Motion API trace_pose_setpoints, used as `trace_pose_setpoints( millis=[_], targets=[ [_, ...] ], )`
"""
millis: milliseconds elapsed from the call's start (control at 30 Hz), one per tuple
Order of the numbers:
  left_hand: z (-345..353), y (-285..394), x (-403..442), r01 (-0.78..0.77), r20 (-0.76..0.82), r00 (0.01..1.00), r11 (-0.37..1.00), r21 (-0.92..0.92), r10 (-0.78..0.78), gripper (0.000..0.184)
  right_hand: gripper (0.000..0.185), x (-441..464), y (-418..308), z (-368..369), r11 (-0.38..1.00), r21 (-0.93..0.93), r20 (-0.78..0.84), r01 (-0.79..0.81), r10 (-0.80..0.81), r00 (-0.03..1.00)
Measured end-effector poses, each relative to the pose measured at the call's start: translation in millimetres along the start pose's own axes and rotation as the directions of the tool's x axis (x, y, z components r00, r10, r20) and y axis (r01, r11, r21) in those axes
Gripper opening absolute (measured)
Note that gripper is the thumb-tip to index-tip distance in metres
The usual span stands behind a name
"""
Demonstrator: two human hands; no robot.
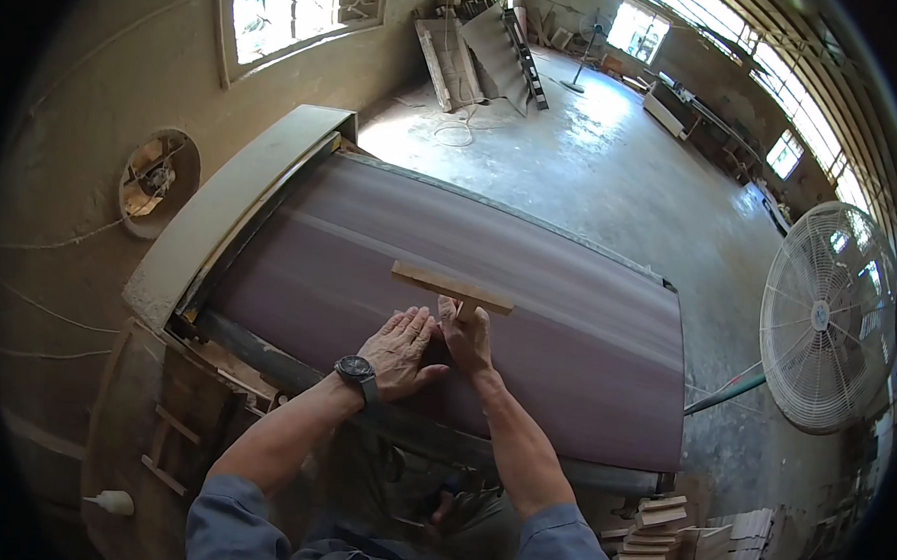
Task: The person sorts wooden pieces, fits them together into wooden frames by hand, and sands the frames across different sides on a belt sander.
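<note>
A long reddish-brown sanding belt (584, 386) stretches across the machine in front of me. Over its middle is a narrow wooden piece (452, 286), a long bar with a short part extending toward my right hand. My right hand (466, 333) is closed round that short part, its fingers wrapped and thumb near the bar. Beside it on the left, my left hand (401, 354) is held flat with fingers extended over the belt, near the wooden piece. A dark watch sits on my left wrist.
The machine's pale end housing (241, 211) rises at the left. A large fan (820, 316) stands at the right. Stacked wood pieces (649, 544) are at the lower right. A white bottle (114, 503) lies at the lower left, near a small wooden frame (169, 446).
</note>
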State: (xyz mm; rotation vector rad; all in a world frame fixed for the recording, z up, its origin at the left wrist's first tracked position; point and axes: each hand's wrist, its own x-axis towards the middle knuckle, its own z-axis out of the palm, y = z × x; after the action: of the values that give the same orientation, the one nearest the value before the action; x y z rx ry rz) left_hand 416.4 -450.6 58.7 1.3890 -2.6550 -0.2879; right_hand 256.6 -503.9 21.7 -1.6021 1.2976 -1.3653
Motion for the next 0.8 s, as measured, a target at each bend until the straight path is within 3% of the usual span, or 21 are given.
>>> trace_pose_setpoints(
  millis=[67, 200, 467, 567, 633, 700, 733, 800],
  targets=[
    [1.9, 7.2, 5.8, -0.016, 0.006, 1.0, 1.0, 0.001, 0.016, 0.085, 0.028, -1.4, -1.6, -13.1, 0.997, -0.056, 0.063, -0.045, 0.049, 0.997],
    [8.6, 24.1, 13.4, -0.045, 0.004, 0.999, 0.999, -0.013, 0.045, 0.086, 0.045, -9.8, 4.9, -29.5, 0.999, 0.03, -0.047, -0.022, 0.023, 0.999],
    [21.6, 51.1, -1.2, -0.133, -0.041, 0.991, 0.99, -0.051, 0.131, 0.085, 0.026, -49.1, -10.6, -58.2, 0.984, 0.15, -0.067, -0.093, 0.104, 0.992],
    [19.8, 64.1, -19.8, -0.154, -0.001, 0.988, 0.985, -0.071, 0.155, 0.083, 0.024, -71.4, -1.4, -68.7, 0.999, -0.006, -0.095, -0.036, 0.035, 0.995],
    [28.3, 68.0, -36.0, -0.23, -0.11, 0.97, 0.963, -0.14, 0.216, 0.075, 0.026, -92.3, -8.7, -72.7, 0.994, 0.091, -0.104, -0.056, 0.065, 0.992],
    [31.2, 77.7, -57.4, -0.333, -0.289, 0.923, 0.901, -0.277, 0.253, 0.061, 0.024, -122.9, -31.7, -74.1, 0.93, 0.343, -0.135, -0.133, 0.189, 0.973],
    [27.5, 82.7, -66.9, -0.41, -0.343, 0.896, 0.824, -0.391, 0.283, 0.059, 0.024, -137.3, -39.0, -75.0, 0.953, 0.28, -0.149, -0.117, 0.164, 0.975],
    [28.1, 95.7, -90.9, -0.566, -0.575, 0.771, 0.707, -0.424, 0.273, 0.053, 0.024, -165.2, -44.5, -79.5, 0.984, 0.151, -0.182, -0.099, 0.126, 0.975]
  ],
)
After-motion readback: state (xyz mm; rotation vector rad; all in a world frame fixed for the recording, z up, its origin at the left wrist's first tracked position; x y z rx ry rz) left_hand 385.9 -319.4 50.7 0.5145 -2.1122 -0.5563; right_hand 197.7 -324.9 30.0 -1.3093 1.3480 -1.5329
